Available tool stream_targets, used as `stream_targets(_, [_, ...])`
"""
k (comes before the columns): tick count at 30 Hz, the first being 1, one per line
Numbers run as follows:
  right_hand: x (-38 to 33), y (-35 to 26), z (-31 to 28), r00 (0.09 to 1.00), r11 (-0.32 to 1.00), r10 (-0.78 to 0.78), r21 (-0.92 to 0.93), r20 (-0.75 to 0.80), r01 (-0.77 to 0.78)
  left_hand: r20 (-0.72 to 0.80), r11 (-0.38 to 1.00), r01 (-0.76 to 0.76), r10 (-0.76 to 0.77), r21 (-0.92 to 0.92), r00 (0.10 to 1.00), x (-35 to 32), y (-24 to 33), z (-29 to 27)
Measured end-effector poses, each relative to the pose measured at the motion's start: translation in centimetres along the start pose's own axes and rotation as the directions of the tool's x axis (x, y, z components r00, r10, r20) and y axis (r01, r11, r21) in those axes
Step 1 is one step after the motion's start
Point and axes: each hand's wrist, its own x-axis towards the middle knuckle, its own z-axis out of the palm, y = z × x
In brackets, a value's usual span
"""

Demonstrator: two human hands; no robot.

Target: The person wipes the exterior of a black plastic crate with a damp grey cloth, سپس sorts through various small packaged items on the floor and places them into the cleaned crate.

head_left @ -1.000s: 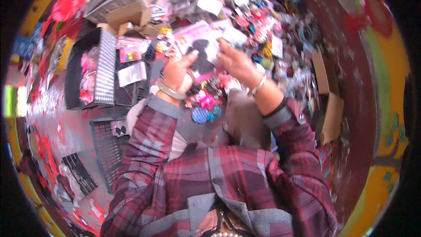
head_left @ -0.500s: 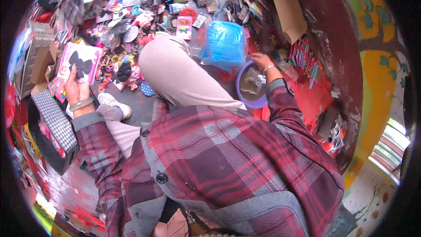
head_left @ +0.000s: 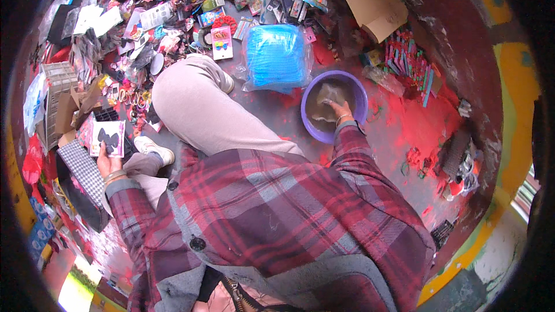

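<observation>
At the left, my left hand [head_left: 108, 164] is closed on the lower edge of a white and pink card [head_left: 119, 130] bearing a dark hair bow [head_left: 110, 140]. My right hand [head_left: 339, 110] reaches into a round purple basin [head_left: 362, 97] on the floor. Its fingers touch a pale, wet, crumpled piece [head_left: 332, 91], like cloth or plastic, in murky brown liquid. The fingertips are partly hidden, so I cannot tell whether they grip it.
A bright blue bundle [head_left: 277, 56] in clear plastic lies left of the basin. Hair accessories on cards [head_left: 221, 43] heap up at the far side. Beyond the basin are a cardboard box [head_left: 373, 0] and coloured sticks [head_left: 407, 60]. A houndstooth box [head_left: 87, 170] stands by my left forearm.
My right hand has moved from the basin's far rim down into it. My left hand still holds the card, now lower in the picture. The whole view has shifted.
</observation>
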Motion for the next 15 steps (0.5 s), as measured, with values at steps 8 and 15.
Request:
stream_targets(8, [3.7,1.8,7.2,0.921,0.844,0.375,0.449,-0.101,-0.295,0.008,0.995,-0.054,0.054,0.08,0.999,-1.3,1.1,-1.2])
stream_targets(15, [3.2,0.2,4.7,0.992,0.946,0.023,-0.323,0.122,0.017,0.105,0.998,-0.028,0.022,0.057,0.994,-0.5,0.9,1.3])
